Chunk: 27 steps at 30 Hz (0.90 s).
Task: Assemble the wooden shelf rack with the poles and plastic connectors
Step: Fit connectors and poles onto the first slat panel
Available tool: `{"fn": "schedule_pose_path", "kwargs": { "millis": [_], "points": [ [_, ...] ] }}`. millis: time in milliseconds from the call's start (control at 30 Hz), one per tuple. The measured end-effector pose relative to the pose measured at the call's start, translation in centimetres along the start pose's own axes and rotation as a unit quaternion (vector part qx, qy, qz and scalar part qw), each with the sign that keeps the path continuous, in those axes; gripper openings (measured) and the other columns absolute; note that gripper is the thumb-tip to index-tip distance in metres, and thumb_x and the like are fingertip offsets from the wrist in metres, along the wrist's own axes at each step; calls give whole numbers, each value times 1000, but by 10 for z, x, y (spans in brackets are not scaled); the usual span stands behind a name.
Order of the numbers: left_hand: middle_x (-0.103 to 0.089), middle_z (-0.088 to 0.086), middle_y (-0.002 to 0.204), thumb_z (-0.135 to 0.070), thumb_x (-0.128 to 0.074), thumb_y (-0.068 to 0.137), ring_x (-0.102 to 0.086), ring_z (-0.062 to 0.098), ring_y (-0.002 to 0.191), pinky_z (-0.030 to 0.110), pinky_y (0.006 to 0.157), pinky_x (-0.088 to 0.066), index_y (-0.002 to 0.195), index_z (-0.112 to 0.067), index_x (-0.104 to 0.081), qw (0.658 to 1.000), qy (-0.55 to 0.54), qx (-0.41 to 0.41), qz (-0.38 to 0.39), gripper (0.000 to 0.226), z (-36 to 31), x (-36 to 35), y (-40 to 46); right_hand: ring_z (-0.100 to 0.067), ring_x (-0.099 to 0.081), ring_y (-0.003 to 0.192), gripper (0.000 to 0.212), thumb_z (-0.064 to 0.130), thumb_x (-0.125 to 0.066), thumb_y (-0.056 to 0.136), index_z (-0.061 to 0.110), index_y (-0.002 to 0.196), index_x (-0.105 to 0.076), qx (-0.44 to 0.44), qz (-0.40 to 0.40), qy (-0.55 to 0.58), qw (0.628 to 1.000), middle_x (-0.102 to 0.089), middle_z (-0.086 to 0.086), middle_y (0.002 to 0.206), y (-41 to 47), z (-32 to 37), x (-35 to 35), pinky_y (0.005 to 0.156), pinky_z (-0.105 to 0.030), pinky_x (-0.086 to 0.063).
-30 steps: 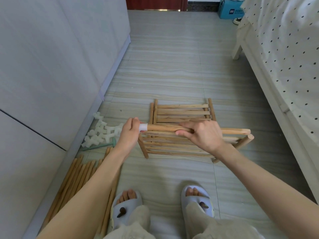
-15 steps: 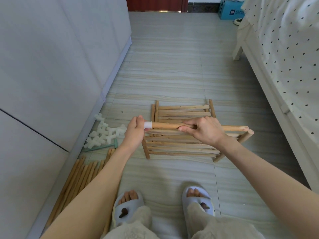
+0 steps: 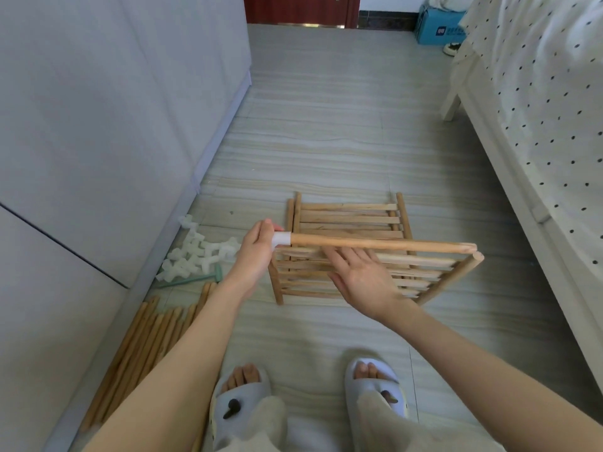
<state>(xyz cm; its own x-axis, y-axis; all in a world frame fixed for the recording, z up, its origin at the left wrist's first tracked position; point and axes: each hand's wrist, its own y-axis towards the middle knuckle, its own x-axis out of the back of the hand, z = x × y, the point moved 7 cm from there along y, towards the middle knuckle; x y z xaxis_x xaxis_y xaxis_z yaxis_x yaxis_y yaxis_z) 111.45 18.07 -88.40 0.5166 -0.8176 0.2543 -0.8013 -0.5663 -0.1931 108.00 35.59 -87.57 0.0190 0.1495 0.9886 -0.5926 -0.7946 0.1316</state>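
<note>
My left hand (image 3: 257,252) grips a white plastic connector (image 3: 281,239) fitted on the left end of a wooden pole (image 3: 381,244). The pole runs level to the right, above the floor. My right hand (image 3: 362,280) hovers just below the pole, palm up with straight fingers, holding nothing. Beneath both hands a slatted wooden shelf panel (image 3: 434,275) lies tilted on top of another slatted panel (image 3: 349,216) on the floor.
A heap of white plastic connectors (image 3: 199,256) and a green tool (image 3: 192,279) lie by the grey cabinet (image 3: 107,125) on the left. Loose wooden poles (image 3: 146,340) lie along its base. A bed (image 3: 538,125) stands at the right. My slippered feet (image 3: 310,396) are below.
My right hand has let go of the pole and opened, dropping just under it with the palm up. My left hand keeps its grip on the connector end.
</note>
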Motion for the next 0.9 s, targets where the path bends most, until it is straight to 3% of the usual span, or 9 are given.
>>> {"fn": "schedule_pose_path", "kwargs": {
  "millis": [67, 100, 167, 233, 333, 400, 533, 733, 900],
  "points": [
    [-54, -6, 79, -30, -32, 101, -47, 6, 72, 21, 64, -34, 75, -27, -58, 998, -58, 10, -10, 37, 5, -2, 2, -30, -57, 107, 41, 26, -41, 98, 15, 138, -42, -35, 42, -1, 999, -61, -8, 117, 15, -7, -16, 89, -38, -40],
    [-57, -5, 81, -30, -34, 101, -49, 7, 74, 21, 67, -36, 75, -26, -61, 994, -108, 21, -15, 38, 10, -2, 3, -29, -60, 101, 36, 22, -42, 98, 17, 133, -47, -42, 30, -9, 999, -64, -7, 109, 21, -9, -19, 83, -37, -40],
    [-63, -6, 83, -27, -38, 99, -55, 9, 81, 21, 71, -42, 77, -25, -65, 976, -209, 38, -41, 35, 25, 3, 10, -29, -66, 74, 31, 6, -60, 83, 17, 113, -64, -63, -5, -8, 998, -68, -6, 80, 30, -12, -16, 65, -32, -44],
    [-68, -4, 86, -18, -39, 97, -61, 11, 88, 19, 71, -49, 83, -20, -64, 962, -247, 50, -103, 29, 52, 21, 20, -27, -64, 57, 36, -3, -73, 65, 15, 96, -70, -52, -47, -2, 998, -66, -4, 65, 38, -19, -15, 53, -28, -44],
    [-63, 7, 106, -11, -36, 99, -57, 23, 104, 31, 86, -48, 100, -13, -59, 974, -77, 112, -179, 23, 113, 53, 41, -26, -63, 59, 32, -3, -75, 63, 14, 91, -70, -34, -80, -4, 996, -66, -4, 68, 52, -31, -18, 56, -28, -44],
    [-57, 13, 120, -7, -40, 97, -52, 30, 113, 35, 95, -41, 118, -6, -55, 976, 96, 146, -128, 26, 155, 66, 61, -27, -63, 59, 24, -1, -74, 69, 11, 88, -70, -43, -95, 6, 994, -66, -6, 69, 63, -38, -22, 57, -30, -44],
    [-39, 22, 139, -4, -45, 92, -36, 36, 128, 41, 104, -33, 139, -1, -33, 930, 330, 161, -3, 49, 205, 73, 87, -30, -65, 62, 13, 3, -67, 80, 8, 92, -70, -42, -122, 42, 991, -68, -11, 70, 76, -47, -25, 57, -34, -46],
    [-4, 16, 156, 0, -40, 89, -8, 34, 142, 45, 113, -18, 150, -12, -9, 896, 421, 138, 4, 69, 207, 66, 122, -28, -64, 62, 15, 9, -59, 84, 8, 93, -71, -38, -147, 50, 987, -66, -7, 68, 75, -49, -25, 60, -32, -44],
    [-4, 9, 157, 1, -39, 89, -7, 31, 143, 45, 111, -22, 150, -13, -7, 851, 518, 54, 69, 70, 192, 50, 153, -29, -66, 69, 17, 10, -58, 86, 9, 98, -71, -34, -150, 67, 986, -68, -6, 73, 73, -51, -26, 63, -36, -50]
  ]
}}
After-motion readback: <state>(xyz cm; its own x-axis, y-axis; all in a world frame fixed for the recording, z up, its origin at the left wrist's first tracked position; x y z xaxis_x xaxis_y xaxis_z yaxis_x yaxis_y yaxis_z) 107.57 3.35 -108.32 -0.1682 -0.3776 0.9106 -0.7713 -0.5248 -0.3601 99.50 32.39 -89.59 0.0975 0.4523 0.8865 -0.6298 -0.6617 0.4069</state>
